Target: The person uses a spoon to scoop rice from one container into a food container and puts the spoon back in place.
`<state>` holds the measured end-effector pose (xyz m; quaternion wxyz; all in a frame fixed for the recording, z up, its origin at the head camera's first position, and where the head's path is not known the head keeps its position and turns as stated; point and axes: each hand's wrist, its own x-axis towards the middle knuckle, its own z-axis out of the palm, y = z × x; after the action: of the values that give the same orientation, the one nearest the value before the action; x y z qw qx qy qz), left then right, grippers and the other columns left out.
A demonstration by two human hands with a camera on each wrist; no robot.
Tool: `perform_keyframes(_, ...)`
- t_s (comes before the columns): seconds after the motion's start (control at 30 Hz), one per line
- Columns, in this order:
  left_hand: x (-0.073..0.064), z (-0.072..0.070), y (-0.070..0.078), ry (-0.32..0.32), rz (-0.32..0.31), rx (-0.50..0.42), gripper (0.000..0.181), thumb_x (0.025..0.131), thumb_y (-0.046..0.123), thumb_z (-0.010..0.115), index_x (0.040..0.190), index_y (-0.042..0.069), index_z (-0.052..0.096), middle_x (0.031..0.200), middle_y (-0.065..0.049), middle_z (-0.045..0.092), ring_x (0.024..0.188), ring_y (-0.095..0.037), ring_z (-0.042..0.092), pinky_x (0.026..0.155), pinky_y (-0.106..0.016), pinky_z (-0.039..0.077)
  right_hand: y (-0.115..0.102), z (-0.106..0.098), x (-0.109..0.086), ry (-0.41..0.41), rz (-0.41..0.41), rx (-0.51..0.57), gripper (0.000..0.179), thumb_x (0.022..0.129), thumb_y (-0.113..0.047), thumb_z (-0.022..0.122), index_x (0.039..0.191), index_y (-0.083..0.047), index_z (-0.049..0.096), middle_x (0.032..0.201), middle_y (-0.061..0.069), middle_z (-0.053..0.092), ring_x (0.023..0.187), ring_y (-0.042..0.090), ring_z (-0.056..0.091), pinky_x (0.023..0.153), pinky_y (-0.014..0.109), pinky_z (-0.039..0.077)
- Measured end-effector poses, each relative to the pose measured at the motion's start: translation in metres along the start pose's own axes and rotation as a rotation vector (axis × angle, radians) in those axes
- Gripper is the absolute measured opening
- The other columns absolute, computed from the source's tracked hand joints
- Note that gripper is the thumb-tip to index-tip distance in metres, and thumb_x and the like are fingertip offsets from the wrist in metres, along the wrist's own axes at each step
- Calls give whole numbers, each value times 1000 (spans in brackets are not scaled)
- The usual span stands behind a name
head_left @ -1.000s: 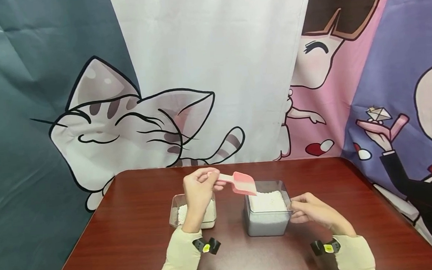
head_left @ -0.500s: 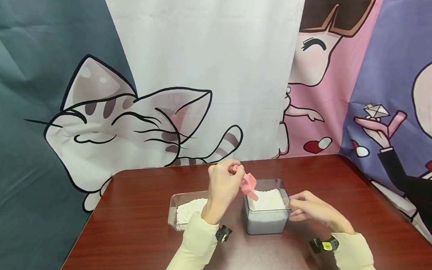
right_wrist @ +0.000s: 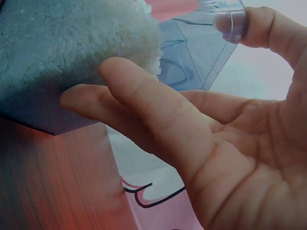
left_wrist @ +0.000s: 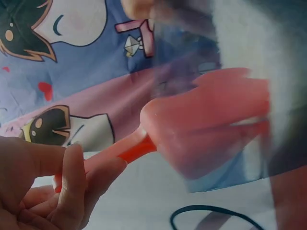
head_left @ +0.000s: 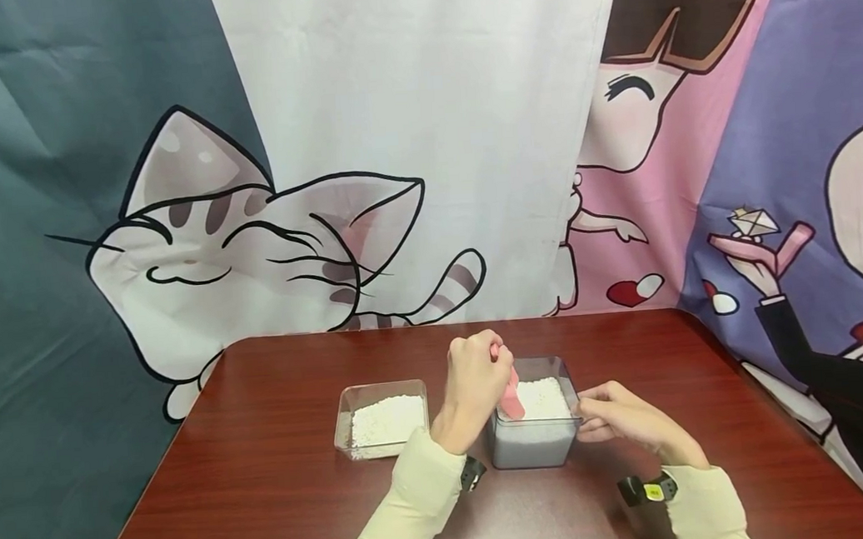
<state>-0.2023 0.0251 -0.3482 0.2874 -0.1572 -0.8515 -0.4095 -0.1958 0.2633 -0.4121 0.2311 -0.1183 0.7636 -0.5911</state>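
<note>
My left hand (head_left: 475, 383) grips the handle of a pink scoop (head_left: 511, 399). The scoop is tilted steeply, its blade at the left side of a deep clear container (head_left: 534, 448), over white rice (head_left: 546, 397). In the left wrist view fingers and thumb close round the handle, and the scoop's back (left_wrist: 187, 129) faces the camera; what the scoop carries is hidden. At the container's right wall is my right hand (head_left: 625, 415). Its thumb hooks over the rim and its fingers lie along the outside in the right wrist view, where rice grains (right_wrist: 72, 43) show through.
A shallow clear box (head_left: 343, 430) holding more white rice (head_left: 388, 420) stands to the left of the deep container. Both stand on a reddish-brown wooden table (head_left: 266, 481). Behind the table hangs a printed cloth (head_left: 419, 95) with cartoon figures.
My left hand has moved right from above the shallow box and lowered to the deep container, turning the scoop from nearly level to steeply tipped. The right hand stays at the container.
</note>
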Motion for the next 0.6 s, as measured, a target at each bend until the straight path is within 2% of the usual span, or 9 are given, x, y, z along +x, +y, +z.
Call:
perform_keyframes(0.1,-4,3,-5,-7,-56,-5,15,74,3,59,60,9,60,50,6,48,53,-9,45,45,-15,38,-1,0,0,4,6,-5,25,92,-17,51,80,4,58,85,14,61,84,33,65,80,47,53)
perform_keyframes(0.2,-7,6,-11,-12,-138,-53,11,75,3,60,67,7,65,54,3,57,52,-7,54,48,-15,45,-1,0,-2,15,14,-21,29,92,-18,52,91,9,60,91,15,62,85,30,65,79,43,55)
perform_keyframes(0.27,-9,7,-15,-18,-195,-75,10,75,3,61,68,7,66,54,3,59,49,-5,56,48,-15,46,-2,0,-2,18,18,-25,32,92,-19,53,97,11,60,94,16,63,85,30,65,79,42,55)
perform_keyframes(0.4,-12,9,-19,-23,-291,-107,11,74,3,63,66,9,66,52,6,58,48,-3,57,49,-16,47,-1,0,-1,19,14,-24,32,91,-18,53,97,13,59,93,17,62,85,30,65,78,42,55)
perform_keyframes(0.6,-13,14,-18,-46,-371,-127,13,72,4,67,62,13,66,49,10,54,56,-7,54,50,-18,46,0,0,0,16,4,-24,29,92,-15,50,95,12,59,91,15,62,84,30,66,78,43,55)
